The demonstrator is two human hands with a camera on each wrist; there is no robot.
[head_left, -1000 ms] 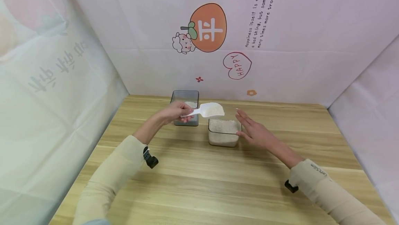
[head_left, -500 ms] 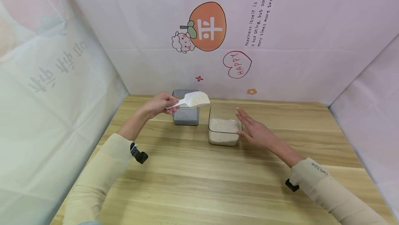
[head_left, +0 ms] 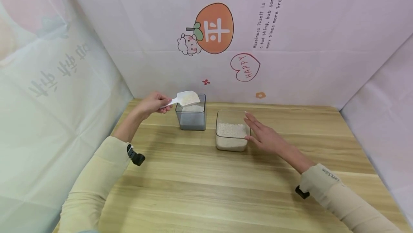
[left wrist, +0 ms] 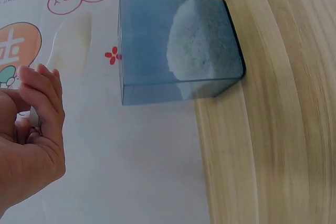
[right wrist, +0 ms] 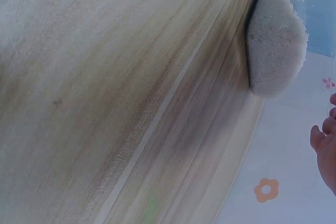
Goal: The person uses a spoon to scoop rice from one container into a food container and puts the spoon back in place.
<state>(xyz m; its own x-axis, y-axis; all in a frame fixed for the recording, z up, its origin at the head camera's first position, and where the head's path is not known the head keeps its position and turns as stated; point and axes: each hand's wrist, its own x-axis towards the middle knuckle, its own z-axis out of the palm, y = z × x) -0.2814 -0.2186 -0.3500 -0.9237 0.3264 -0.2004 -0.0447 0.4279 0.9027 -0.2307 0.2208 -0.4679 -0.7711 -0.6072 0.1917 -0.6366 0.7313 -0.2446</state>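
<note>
My left hand [head_left: 154,104] grips the handle of a white scoop [head_left: 188,98], which carries pale grains, likely rice, and hangs above the blue-tinted clear bin [head_left: 192,121]. White grainy contents [left wrist: 199,40] slope inside that bin in the left wrist view. To its right stands a second clear bin [head_left: 230,143], partly filled with pale grains [right wrist: 275,40]. My right hand [head_left: 265,137] lies along this bin's right side with fingers extended; the fingertips are at its rim. Only part of the right hand shows in the right wrist view.
Both bins stand on a wood-grain table [head_left: 206,190], near its back edge. A white printed sheet [head_left: 290,75] rises behind the table, with more sheets at the left and right sides. Black straps with small devices sit on both wrists.
My left hand has moved left and slightly back, bringing the loaded scoop from near the right bin to over the blue-tinted bin. The right hand stays in place.
</note>
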